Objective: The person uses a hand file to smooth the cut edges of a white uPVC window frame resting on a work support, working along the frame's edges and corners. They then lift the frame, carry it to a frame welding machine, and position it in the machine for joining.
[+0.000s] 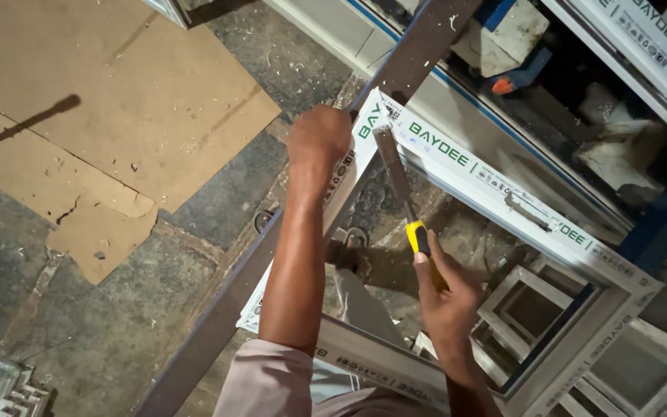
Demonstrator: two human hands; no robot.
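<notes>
- Right hand (443, 289), nearest, gripped a chisel (401, 189) by its yellow handle.
- Left hand (318, 137) curled tightly over the white window frame (496, 185) corner.
- Cardboard (117, 93) lay on the floor.

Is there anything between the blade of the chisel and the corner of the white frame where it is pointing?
Nothing visible. The right hand holds the chisel, whose blade lies directly on the white frame near its corner. The left hand grips that corner beside the blade, not in front of it.
</notes>
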